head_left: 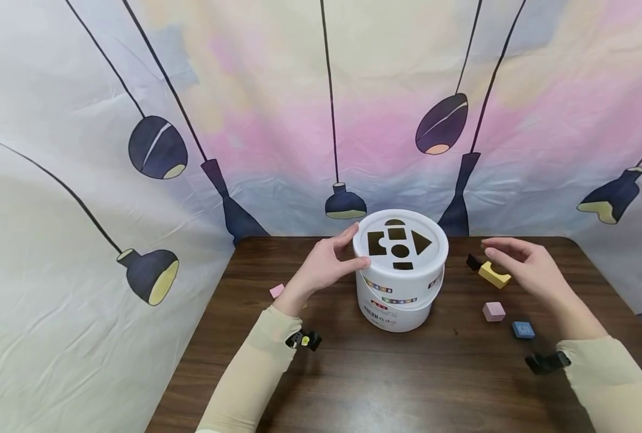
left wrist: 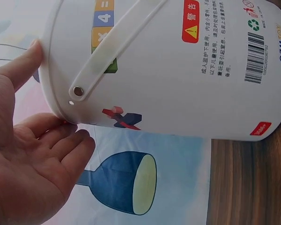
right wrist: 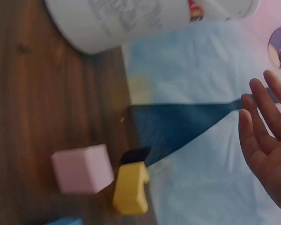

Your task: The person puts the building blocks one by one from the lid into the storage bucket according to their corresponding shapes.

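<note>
Dark wooden table (head_left: pixel 353 385), far-middle: white plastic shape-sorter bucket (head_left: pixel 399 294), likely light, slick; rim best. Left hand (head_left: pixel 326 264) touches its lid, fingers straight. Right hand (head_left: pixel 532 267) relaxed, hovering above yellow arch block (head_left: pixel 494 275).

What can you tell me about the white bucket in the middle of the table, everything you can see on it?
The white bucket stands upright on the dark wooden table. It looks like plastic, round, with a flat lid cut with shape holes: square, triangle, circle, a small rectangle and a half-round. A white handle, riveted to the side, lies down against the wall. The side carries coloured block pictures, a red warning label, a barcode and a recycling mark. The left hand touches the lid's rim with thumb and fingertips.
</note>
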`<act>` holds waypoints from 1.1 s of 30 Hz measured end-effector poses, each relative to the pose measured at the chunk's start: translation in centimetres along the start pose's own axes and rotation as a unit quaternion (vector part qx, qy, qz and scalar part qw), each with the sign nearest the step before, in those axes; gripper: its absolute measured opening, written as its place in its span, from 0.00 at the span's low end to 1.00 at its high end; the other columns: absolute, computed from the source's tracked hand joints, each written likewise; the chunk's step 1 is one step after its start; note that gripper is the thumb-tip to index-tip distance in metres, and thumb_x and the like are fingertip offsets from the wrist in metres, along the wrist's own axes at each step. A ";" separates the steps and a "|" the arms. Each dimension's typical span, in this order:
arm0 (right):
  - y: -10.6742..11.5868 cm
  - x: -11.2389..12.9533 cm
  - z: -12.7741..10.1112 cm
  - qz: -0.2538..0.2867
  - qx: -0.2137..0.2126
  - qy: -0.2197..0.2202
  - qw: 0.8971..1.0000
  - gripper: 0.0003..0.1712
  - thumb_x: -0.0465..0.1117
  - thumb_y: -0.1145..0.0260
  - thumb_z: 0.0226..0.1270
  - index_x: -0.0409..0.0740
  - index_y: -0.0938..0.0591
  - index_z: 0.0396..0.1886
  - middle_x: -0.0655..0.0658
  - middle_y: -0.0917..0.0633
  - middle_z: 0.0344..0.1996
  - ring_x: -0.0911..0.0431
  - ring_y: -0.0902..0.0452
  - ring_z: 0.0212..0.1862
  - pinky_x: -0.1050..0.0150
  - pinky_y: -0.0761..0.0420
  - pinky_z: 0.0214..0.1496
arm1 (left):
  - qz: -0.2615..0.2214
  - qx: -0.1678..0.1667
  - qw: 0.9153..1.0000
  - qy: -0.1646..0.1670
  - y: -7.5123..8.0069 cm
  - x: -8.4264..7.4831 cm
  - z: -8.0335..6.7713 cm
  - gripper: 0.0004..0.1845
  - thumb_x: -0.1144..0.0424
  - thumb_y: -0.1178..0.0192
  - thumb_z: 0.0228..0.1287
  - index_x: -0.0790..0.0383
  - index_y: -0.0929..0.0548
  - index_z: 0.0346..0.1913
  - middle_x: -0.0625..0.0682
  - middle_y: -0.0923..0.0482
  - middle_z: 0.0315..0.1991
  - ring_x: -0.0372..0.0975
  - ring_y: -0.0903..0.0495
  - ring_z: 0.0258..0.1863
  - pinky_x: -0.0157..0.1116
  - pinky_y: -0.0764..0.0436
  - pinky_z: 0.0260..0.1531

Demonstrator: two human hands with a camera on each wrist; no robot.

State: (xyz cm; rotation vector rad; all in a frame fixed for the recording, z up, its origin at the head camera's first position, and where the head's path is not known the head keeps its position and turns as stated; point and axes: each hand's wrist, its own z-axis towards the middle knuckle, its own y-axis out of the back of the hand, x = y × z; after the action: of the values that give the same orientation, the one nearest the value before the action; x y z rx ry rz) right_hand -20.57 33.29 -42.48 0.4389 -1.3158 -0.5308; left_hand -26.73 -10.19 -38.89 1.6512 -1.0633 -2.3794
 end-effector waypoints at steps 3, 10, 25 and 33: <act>0.2 -1.1 -0.6 -0.021 0.002 -0.007 1.000 0.27 0.55 0.33 0.81 0.43 0.16 0.67 0.72 0.18 0.49 0.77 0.24 0.49 0.79 0.23 0.45 | 0.023 0.004 1.000 0.000 0.4 -0.4 0.1 0.47 0.46 0.24 0.67 0.54 0.35 0.83 0.41 0.39 0.82 0.36 0.41 0.81 0.47 0.35 0.77; 0.2 -2.9 -1.8 -0.044 0.012 -0.029 0.999 0.27 0.54 0.33 0.81 0.42 0.16 0.68 0.47 0.16 0.58 0.74 0.26 0.48 0.77 0.24 0.43 | 0.046 0.015 0.999 0.002 0.7 -0.7 0.1 0.47 0.44 0.25 0.68 0.52 0.35 0.83 0.40 0.39 0.82 0.36 0.41 0.81 0.48 0.34 0.77; 1.5 -7.5 -3.6 -0.042 0.123 -0.065 0.989 0.33 0.50 0.28 0.77 0.31 0.21 0.70 0.28 0.16 0.61 0.77 0.22 0.48 0.72 0.17 0.44 | 0.045 0.018 0.999 0.005 0.7 -0.8 -0.3 0.47 0.45 0.25 0.68 0.53 0.36 0.83 0.43 0.40 0.83 0.36 0.42 0.82 0.47 0.36 0.78; 2.6 -9.4 -4.6 -0.086 0.163 -0.066 0.981 0.33 0.49 0.28 0.77 0.30 0.20 0.69 0.28 0.16 0.61 0.77 0.21 0.46 0.68 0.16 0.43 | 0.062 0.024 0.998 0.010 1.0 -0.9 0.0 0.47 0.40 0.26 0.67 0.49 0.35 0.83 0.38 0.41 0.82 0.37 0.42 0.82 0.49 0.36 0.78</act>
State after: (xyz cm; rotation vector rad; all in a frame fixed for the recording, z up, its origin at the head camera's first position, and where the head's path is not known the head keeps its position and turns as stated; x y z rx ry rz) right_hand -17.34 40.99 -49.32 0.8055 -1.5086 -0.4951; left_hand -26.68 -10.58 -37.56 1.5698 -1.1928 -2.2721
